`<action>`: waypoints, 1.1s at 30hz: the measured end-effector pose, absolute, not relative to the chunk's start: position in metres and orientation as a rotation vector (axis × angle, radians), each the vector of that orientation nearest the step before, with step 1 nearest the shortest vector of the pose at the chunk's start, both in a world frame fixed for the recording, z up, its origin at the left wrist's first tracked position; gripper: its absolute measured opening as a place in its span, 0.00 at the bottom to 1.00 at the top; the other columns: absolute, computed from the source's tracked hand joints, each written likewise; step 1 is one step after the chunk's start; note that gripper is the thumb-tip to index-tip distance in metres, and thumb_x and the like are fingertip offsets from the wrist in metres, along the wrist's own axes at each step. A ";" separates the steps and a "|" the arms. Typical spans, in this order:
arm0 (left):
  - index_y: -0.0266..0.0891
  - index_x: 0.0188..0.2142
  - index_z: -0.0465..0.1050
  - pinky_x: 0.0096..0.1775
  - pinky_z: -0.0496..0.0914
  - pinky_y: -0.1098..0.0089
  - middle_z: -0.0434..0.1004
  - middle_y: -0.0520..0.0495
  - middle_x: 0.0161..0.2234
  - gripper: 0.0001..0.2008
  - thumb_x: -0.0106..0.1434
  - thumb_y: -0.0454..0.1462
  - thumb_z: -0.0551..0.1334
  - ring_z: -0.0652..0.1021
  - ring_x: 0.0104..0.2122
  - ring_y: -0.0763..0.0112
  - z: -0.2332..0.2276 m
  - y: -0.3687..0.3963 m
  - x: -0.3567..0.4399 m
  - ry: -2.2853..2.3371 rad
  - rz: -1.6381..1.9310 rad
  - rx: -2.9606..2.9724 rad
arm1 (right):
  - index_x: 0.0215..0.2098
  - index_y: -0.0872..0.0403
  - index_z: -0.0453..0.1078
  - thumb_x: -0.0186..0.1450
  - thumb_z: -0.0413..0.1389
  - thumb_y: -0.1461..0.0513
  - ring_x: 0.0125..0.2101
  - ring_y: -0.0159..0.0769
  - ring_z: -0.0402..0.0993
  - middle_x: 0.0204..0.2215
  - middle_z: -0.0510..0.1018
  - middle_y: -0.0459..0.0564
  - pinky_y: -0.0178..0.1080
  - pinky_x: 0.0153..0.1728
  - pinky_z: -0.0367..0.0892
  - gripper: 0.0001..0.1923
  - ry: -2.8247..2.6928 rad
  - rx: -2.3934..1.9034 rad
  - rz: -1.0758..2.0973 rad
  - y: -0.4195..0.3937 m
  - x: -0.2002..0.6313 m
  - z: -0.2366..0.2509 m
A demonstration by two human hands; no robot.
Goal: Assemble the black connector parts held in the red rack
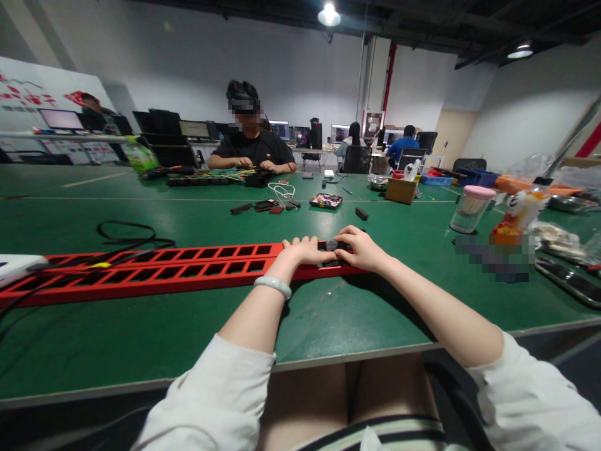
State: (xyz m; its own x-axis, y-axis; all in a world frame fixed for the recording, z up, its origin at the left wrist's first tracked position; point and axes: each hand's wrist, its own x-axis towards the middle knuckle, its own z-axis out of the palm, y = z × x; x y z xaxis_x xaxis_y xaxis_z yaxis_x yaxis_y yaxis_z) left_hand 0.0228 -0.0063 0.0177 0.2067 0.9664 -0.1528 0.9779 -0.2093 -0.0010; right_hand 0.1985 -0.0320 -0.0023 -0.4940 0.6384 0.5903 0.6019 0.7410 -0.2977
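Note:
A long red frame (225,273) with two rows of rectangular openings lies across the table in front of me. My left hand (304,252) rests flat over it toward the right end, fingers spread on the far rail and thumb stretched to the right. A small dark grey socket-like module (331,245) sits at the frame's right part, pinched between thumb and fingers of my right hand (359,249). Whether it is fully inside an opening I cannot tell. My right hand covers the frame's end.
A white device (19,268) and a black cable (126,241) lie on the frame's left end. Beyond are a black block (361,213), dark pieces (267,205) and a patterned box (325,200). A pink-lidded cup (472,210) stands right. Opposite, a person (253,147) handles coloured wires.

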 end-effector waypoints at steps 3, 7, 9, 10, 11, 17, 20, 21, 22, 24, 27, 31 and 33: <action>0.42 0.54 0.56 0.48 0.50 0.46 0.56 0.37 0.55 0.44 0.44 0.65 0.45 0.57 0.53 0.42 0.016 -0.005 0.023 1.914 -0.175 2.362 | 0.37 0.56 0.66 0.53 0.55 0.63 0.36 0.34 0.64 0.35 0.66 0.51 0.37 0.38 0.62 0.12 -2.219 -0.959 0.081 -0.031 0.200 0.000; 0.41 0.54 0.55 0.48 0.50 0.46 0.56 0.36 0.56 0.44 0.44 0.65 0.45 0.57 0.53 0.42 0.016 -0.006 0.023 1.909 -0.164 2.363 | 0.35 0.56 0.65 0.52 0.56 0.63 0.33 0.32 0.63 0.33 0.66 0.49 0.35 0.35 0.61 0.12 -2.214 -0.980 0.065 -0.032 0.202 0.002; 0.41 0.54 0.55 0.48 0.50 0.46 0.55 0.35 0.55 0.45 0.44 0.65 0.45 0.57 0.53 0.42 0.017 -0.007 0.024 1.912 -0.168 2.361 | 0.34 0.56 0.65 0.51 0.56 0.63 0.32 0.32 0.63 0.32 0.66 0.49 0.34 0.33 0.61 0.11 -2.222 -0.982 0.064 -0.033 0.202 0.003; 0.41 0.54 0.55 0.48 0.50 0.46 0.55 0.35 0.55 0.45 0.44 0.65 0.44 0.57 0.53 0.42 0.017 -0.007 0.024 1.915 -0.171 2.359 | 0.34 0.56 0.65 0.51 0.56 0.63 0.31 0.32 0.63 0.32 0.66 0.49 0.34 0.33 0.60 0.11 -2.227 -0.981 0.066 -0.033 0.202 0.003; 0.41 0.54 0.55 0.48 0.50 0.46 0.55 0.35 0.55 0.45 0.44 0.65 0.44 0.57 0.53 0.42 0.018 -0.007 0.024 1.918 -0.172 2.358 | 0.34 0.56 0.65 0.51 0.56 0.64 0.31 0.32 0.63 0.31 0.66 0.49 0.34 0.33 0.60 0.11 -2.232 -0.978 0.070 -0.034 0.202 0.004; 0.42 0.53 0.57 0.48 0.50 0.46 0.56 0.36 0.55 0.43 0.44 0.65 0.45 0.57 0.53 0.43 0.018 -0.008 0.025 1.935 -0.158 2.354 | 0.33 0.57 0.67 0.52 0.56 0.65 0.31 0.31 0.64 0.30 0.68 0.49 0.34 0.33 0.60 0.09 -2.238 -0.979 0.084 -0.034 0.203 0.003; 0.43 0.52 0.57 0.48 0.50 0.45 0.56 0.37 0.55 0.43 0.43 0.65 0.45 0.57 0.53 0.43 0.019 -0.009 0.026 1.932 -0.167 2.349 | 0.32 0.57 0.68 0.52 0.55 0.65 0.31 0.31 0.65 0.30 0.69 0.49 0.33 0.33 0.61 0.08 -2.245 -0.992 0.063 -0.034 0.203 0.003; 0.42 0.52 0.57 0.48 0.50 0.45 0.56 0.36 0.56 0.44 0.43 0.65 0.45 0.57 0.53 0.43 0.019 -0.009 0.026 1.932 -0.166 2.348 | 0.32 0.57 0.69 0.52 0.55 0.64 0.31 0.31 0.65 0.30 0.69 0.50 0.33 0.33 0.61 0.08 -2.249 -0.999 0.051 -0.034 0.204 0.003; 0.42 0.53 0.57 0.48 0.50 0.44 0.55 0.36 0.56 0.44 0.43 0.66 0.45 0.57 0.53 0.43 0.019 -0.009 0.026 1.933 -0.162 2.347 | 0.32 0.58 0.69 0.52 0.55 0.64 0.31 0.31 0.65 0.30 0.70 0.50 0.33 0.33 0.61 0.08 -2.253 -1.007 0.039 -0.034 0.204 0.004; 0.41 0.53 0.56 0.48 0.49 0.44 0.55 0.35 0.56 0.45 0.42 0.66 0.45 0.56 0.53 0.42 0.018 -0.009 0.026 1.937 -0.154 2.342 | 0.32 0.58 0.70 0.53 0.56 0.63 0.30 0.31 0.65 0.31 0.71 0.51 0.33 0.33 0.61 0.08 -2.269 -1.022 0.026 -0.035 0.205 0.005; 0.41 0.54 0.55 0.49 0.48 0.44 0.54 0.35 0.56 0.47 0.42 0.66 0.44 0.56 0.54 0.42 0.017 -0.007 0.027 1.944 -0.153 2.328 | 0.32 0.58 0.71 0.53 0.56 0.61 0.28 0.30 0.65 0.30 0.72 0.51 0.32 0.31 0.60 0.10 -2.323 -1.035 0.047 -0.037 0.206 0.010; 0.42 0.55 0.54 0.49 0.48 0.44 0.54 0.36 0.56 0.47 0.42 0.66 0.45 0.55 0.54 0.41 0.014 -0.005 0.026 1.944 -0.154 2.331 | 0.32 0.57 0.72 0.54 0.56 0.59 0.26 0.28 0.64 0.28 0.72 0.50 0.32 0.29 0.59 0.11 -2.391 -1.041 0.105 -0.040 0.209 0.017; 0.41 0.55 0.55 0.48 0.48 0.44 0.54 0.35 0.56 0.47 0.42 0.66 0.45 0.55 0.54 0.41 0.013 -0.004 0.027 1.950 -0.146 2.335 | 0.32 0.57 0.73 0.53 0.56 0.58 0.25 0.28 0.64 0.28 0.72 0.49 0.31 0.29 0.59 0.12 -2.411 -1.035 0.129 -0.041 0.209 0.018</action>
